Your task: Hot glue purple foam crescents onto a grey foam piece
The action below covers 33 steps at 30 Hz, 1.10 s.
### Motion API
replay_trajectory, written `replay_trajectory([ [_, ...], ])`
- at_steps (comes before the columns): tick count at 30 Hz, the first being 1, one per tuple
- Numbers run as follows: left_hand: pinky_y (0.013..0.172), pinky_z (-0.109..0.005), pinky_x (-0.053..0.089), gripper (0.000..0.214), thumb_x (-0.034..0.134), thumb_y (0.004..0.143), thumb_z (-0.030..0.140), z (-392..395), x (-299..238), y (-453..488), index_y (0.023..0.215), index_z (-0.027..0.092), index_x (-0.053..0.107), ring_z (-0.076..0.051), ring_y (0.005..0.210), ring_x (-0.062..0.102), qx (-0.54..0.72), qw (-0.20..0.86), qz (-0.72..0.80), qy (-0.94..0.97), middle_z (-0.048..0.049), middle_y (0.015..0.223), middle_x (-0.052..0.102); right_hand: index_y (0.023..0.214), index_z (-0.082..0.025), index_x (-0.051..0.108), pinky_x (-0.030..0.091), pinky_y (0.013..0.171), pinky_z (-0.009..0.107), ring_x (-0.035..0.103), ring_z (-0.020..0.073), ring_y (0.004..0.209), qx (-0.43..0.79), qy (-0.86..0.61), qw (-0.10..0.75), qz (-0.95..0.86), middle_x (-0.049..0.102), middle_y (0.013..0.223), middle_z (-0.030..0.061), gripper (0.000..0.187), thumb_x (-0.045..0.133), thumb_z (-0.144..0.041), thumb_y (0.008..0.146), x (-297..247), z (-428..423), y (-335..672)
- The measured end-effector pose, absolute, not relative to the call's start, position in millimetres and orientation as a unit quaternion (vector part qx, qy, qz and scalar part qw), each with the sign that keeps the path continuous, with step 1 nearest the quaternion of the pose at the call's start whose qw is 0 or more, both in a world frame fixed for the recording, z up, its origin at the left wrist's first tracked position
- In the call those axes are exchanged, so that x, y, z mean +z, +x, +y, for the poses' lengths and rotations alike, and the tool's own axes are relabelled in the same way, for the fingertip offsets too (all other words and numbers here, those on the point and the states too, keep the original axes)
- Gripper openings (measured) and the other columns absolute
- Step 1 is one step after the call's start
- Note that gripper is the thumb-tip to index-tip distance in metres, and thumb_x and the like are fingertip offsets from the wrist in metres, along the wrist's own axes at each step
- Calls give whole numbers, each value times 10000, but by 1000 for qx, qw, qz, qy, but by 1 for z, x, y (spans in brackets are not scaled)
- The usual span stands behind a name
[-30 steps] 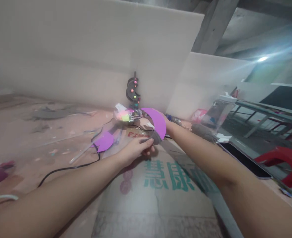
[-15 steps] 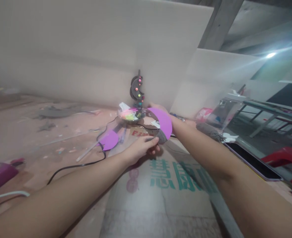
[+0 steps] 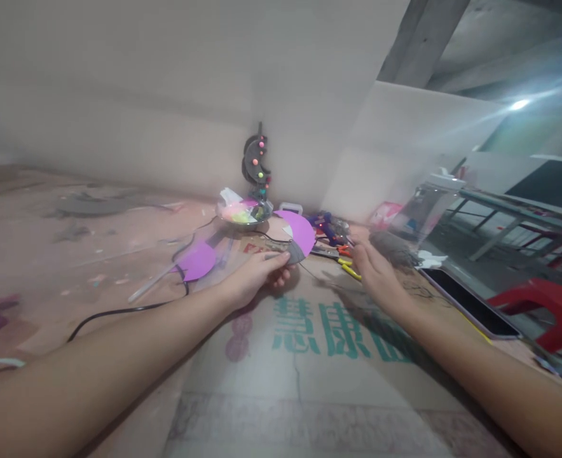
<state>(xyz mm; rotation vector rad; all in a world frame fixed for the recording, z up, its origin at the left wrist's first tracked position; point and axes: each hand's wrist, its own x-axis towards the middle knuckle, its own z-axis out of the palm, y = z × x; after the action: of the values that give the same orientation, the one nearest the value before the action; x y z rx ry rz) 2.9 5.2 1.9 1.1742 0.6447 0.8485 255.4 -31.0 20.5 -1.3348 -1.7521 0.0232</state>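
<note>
My left hand (image 3: 264, 272) pinches the grey lower end of a purple crescent-shaped cutout (image 3: 304, 233), thumb on top and fingers curled beneath. My right hand (image 3: 375, 272) is apart from the cutout, over the tools at the right. Its fingers are drawn together at a thin dark tip; what they grip, if anything, is too blurred to make out. Beside it lie yellow-handled pliers (image 3: 351, 271) and a dark blue glue gun (image 3: 327, 226). Beyond the left hand stands a clear dish (image 3: 245, 218) of colourful scraps.
A dark crescent ornament with coloured beads (image 3: 255, 161) stands against the board. Another purple piece (image 3: 199, 261), a white stick (image 3: 152, 285) and a black cord (image 3: 119, 313) lie left. A phone (image 3: 469, 302) and clear container (image 3: 421, 203) are right. Printed cardboard (image 3: 281, 375) covers the front.
My right hand has let go of the purple cutout's upper end and moved right to the tools. My left hand still holds the cutout. The view has shifted slightly.
</note>
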Motion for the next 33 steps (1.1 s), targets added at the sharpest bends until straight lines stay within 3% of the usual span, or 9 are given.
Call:
replay_trajectory([
  [10, 537, -204, 375, 330, 684, 751, 429, 5, 2, 1, 704, 110, 614, -84, 548, 513, 360, 719, 293, 518, -17, 624, 579, 1036, -171, 587, 491, 635, 294, 631, 190, 698, -143, -451, 343, -811, 669, 809, 69, 283, 381, -355, 972, 10, -50, 237],
  [19, 547, -200, 373, 319, 659, 779, 414, 5, 2, 0, 701, 110, 599, -74, 553, 491, 357, 719, 268, 534, -11, 652, 562, 1068, -160, 604, 523, 679, 343, 666, 231, 805, -200, -433, 322, -818, 696, 895, 109, 248, 441, -306, 953, 9, -46, 238],
  [33, 558, -198, 394, 300, 723, 721, 389, 2, 6, -1, 718, 114, 603, -72, 554, 521, 310, 755, 299, 495, -12, 670, 584, 1040, -185, 593, 496, 635, 318, 630, 205, 699, -195, -402, 319, -836, 671, 795, 77, 281, 411, -386, 965, 16, -51, 234],
])
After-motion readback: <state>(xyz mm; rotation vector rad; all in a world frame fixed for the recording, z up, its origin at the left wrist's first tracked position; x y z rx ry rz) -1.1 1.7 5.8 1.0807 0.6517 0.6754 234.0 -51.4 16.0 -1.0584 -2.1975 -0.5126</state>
